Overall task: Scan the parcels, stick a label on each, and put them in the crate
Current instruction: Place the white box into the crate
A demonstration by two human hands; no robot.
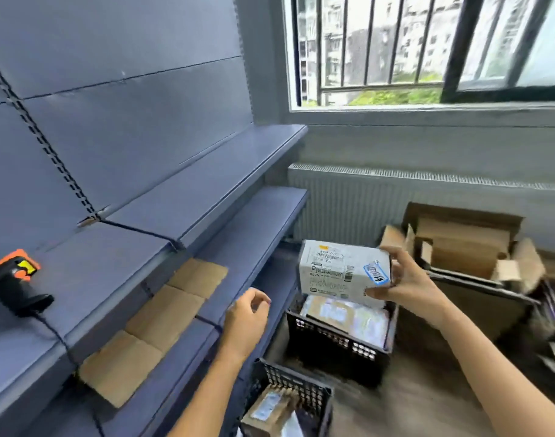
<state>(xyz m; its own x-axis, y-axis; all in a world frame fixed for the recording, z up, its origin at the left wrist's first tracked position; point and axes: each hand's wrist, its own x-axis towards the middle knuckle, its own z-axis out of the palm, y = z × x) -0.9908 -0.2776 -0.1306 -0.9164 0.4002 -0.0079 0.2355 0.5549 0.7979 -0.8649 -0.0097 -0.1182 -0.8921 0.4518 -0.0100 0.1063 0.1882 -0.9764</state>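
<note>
Right hand (410,287) grips labelled white parcel (344,272) above black crate (336,345).

I have one view only, worn on the head, looking forward and down from above and behind the right hand (411,288) gripping the parcel (339,272). It sits near, and the crate (332,345) shows just below the grip.

1. The parcel (336,279) is smooth white card; its blue sticker (377,272) looks glossy.
2. The crate (332,342) is black plastic lattice.
3. The shelves (206,184) are painted metal, smooth and matt.
4. The cardboard sheets (162,320) are brown and matt.
5. The scanner (14,279) is black and orange plastic.
</note>
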